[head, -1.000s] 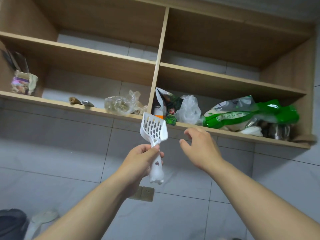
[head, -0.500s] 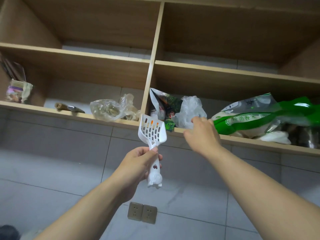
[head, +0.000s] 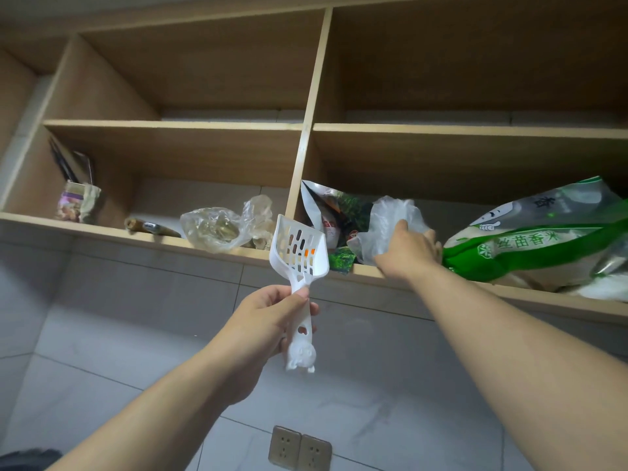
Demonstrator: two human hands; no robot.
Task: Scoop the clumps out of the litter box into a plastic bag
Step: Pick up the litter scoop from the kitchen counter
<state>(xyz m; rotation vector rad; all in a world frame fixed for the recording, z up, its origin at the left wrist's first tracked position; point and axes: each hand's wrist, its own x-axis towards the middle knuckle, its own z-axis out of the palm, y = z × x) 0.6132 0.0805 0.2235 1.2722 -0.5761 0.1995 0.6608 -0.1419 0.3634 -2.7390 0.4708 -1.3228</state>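
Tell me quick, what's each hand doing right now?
Left hand: closed on the white litter scoop.
Right hand: on the white plastic bag; grip cannot be told.

green-and-white rice bag (head: 530,246) on the shelf (head: 441,277), white Chinese characters 丝苗香米 on its green band, other packets' print too small to read
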